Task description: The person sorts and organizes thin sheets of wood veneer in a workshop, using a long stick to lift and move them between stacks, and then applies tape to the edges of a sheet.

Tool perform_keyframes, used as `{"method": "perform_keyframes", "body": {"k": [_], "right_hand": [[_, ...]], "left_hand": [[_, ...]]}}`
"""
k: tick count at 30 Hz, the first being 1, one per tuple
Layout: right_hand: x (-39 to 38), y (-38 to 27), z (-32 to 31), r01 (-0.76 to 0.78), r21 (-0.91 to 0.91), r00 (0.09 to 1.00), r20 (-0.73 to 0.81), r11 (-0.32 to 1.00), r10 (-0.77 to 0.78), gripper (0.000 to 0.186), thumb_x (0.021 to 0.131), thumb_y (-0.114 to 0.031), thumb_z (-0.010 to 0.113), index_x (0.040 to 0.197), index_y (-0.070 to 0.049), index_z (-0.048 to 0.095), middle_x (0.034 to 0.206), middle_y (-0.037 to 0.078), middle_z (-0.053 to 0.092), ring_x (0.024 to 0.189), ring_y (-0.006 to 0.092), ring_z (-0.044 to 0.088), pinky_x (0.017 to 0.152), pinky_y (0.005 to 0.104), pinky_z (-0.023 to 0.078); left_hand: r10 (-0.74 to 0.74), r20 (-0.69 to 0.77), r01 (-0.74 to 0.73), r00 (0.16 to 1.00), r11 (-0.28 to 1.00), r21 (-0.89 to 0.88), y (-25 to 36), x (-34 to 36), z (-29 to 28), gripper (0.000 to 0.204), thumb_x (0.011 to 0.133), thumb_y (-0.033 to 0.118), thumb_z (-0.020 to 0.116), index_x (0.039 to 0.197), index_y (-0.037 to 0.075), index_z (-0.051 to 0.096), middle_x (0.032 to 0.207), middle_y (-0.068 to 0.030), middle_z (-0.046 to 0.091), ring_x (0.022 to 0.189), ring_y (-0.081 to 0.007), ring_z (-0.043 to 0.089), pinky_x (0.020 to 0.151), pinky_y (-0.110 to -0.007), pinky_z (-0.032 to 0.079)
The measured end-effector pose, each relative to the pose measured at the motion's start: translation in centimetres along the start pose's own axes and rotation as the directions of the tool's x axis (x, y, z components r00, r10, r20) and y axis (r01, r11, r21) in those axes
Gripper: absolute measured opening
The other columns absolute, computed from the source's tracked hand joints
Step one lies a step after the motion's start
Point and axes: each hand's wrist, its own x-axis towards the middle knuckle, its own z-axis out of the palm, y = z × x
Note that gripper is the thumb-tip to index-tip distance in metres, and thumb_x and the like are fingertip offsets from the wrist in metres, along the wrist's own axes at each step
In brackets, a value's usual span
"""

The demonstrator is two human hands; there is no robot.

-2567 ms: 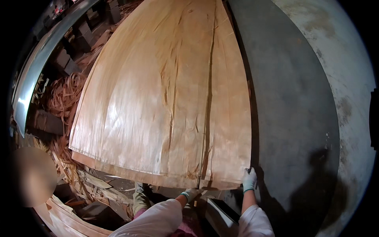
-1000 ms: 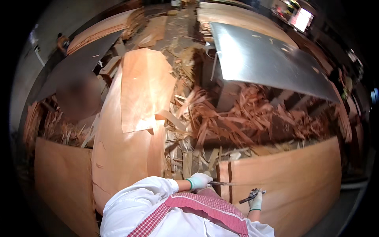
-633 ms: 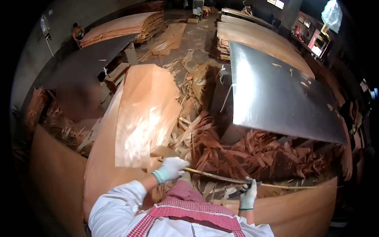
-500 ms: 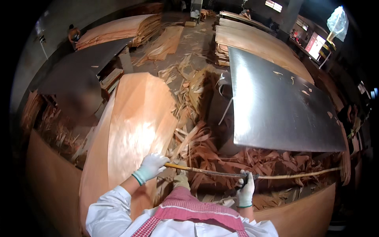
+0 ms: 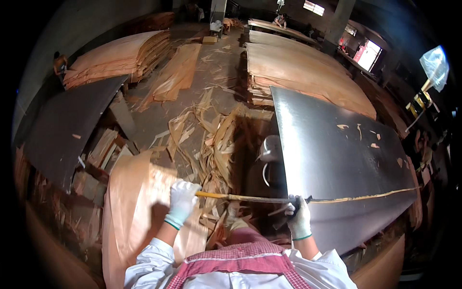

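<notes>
My left hand (image 5: 182, 202), in a white glove with a green cuff, is closed on the yellow end of a long, thin rod (image 5: 226, 197). My right hand (image 5: 299, 219), gloved alike, is closed on a small dark tool (image 5: 294, 202) at the rod's middle; its exact shape is unclear. The rod stretches rightward over a shiny metal sheet (image 5: 337, 159). Below my left hand lie pale wood veneer sheets (image 5: 122, 207). My pink checked apron and a lower leg show between my arms.
Scraps (image 5: 214, 135) litter the central floor. A dark sheet (image 5: 62, 125) lies left on supports. Veneer stacks (image 5: 303, 67) stand behind the metal sheet and at back left (image 5: 110, 55). Co-workers (image 5: 60, 65) are at left and far back (image 5: 280, 21). A plastic-covered object (image 5: 433, 67) stands right.
My view has swung from a large veneer sheet to the aisle. Since half a second ago the rod has risen slightly, its right part passing over the metal sheet; both hands still hold on.
</notes>
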Motion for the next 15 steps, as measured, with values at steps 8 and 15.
{"method": "perform_keyframes", "body": {"k": [8, 15], "right_hand": [[23.6, 2.6, 21.4, -0.219, -0.070, 0.947, 0.227, 0.973, 0.230, 0.015, 0.100, -0.025, 0.048, 0.106, -0.011, 0.053, 0.108, 0.004, 0.066, 0.057, 0.0078, 0.047, 0.049, 0.0221, 0.039], [43.4, 4.5, 37.1, -0.234, -0.273, 0.896, 0.313, 0.933, 0.316, 0.021, 0.101, -0.025, 0.046, 0.108, -0.007, 0.056, 0.098, 0.005, 0.064, 0.058, 0.0092, 0.046, 0.051, 0.0222, 0.038]], "left_hand": [[-0.190, -0.150, 0.203, 0.970, 0.976, 0.082, -17.7, 21.4, 2.6, 0.032, 0.067, 0.007, 0.068, 0.098, 0.014, 0.062, 0.094, -0.0064, 0.060, 0.103, -0.0256, 0.055, 0.111, -0.044, 0.028], [-0.322, -0.026, 0.323, 0.947, 0.944, 0.072, -30.5, 34.3, 5.5, 0.033, 0.068, 0.004, 0.071, 0.099, 0.008, 0.061, 0.093, -0.0135, 0.062, 0.098, -0.0350, 0.056, 0.100, -0.046, 0.037]]}}
